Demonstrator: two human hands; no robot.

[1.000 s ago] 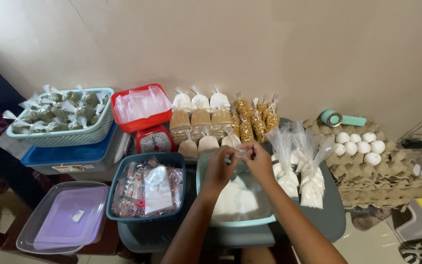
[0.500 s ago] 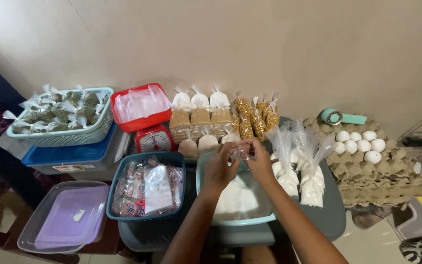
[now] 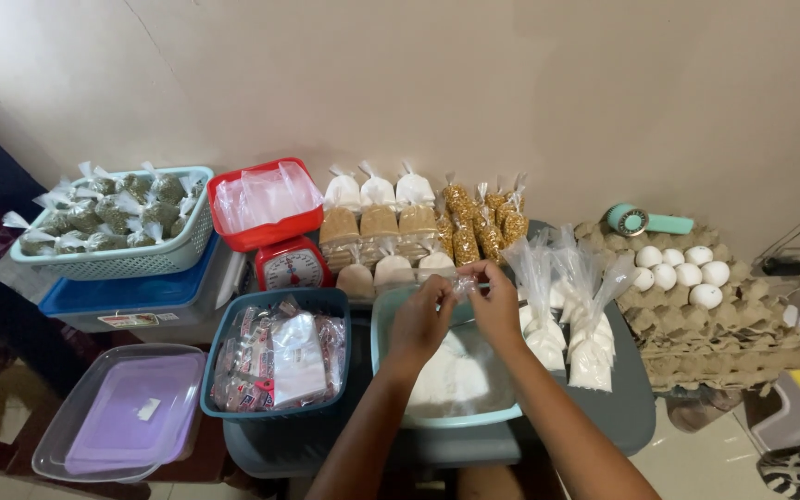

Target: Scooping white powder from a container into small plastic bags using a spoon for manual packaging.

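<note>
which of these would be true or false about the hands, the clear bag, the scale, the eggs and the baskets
1. Both hands, the left hand and the right hand, pinch a small clear plastic bag between them. True.
2. The hands are above the red scale. False: they are above a light blue tub of white powder.
3. White eggs sit on a stack of cardboard trays at the right. True.
4. The light blue basket at the left holds eggs. False: it holds tied bags of greenish stuff.
5. The filled white bags lie left of the tub. False: they stand to its right.
</note>
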